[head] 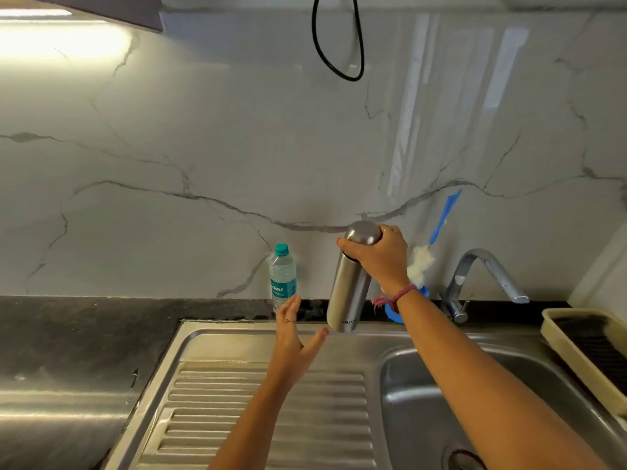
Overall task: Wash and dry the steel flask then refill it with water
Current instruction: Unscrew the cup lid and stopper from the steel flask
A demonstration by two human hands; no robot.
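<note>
Steel is slick, and the right hand (380, 257) grips the flask (351, 283) only round its cap end, so the tilted body could slip or swing into the sink (237, 337) rim just below. The left hand (297, 340), fingers spread and holding nothing, waits below-left of the flask, near the water bottle (282, 276).

open drainboard (271, 395) in front; plastic bottle (282, 276), brush (422, 262) and tap (481, 276) crowd the back wall.
</note>
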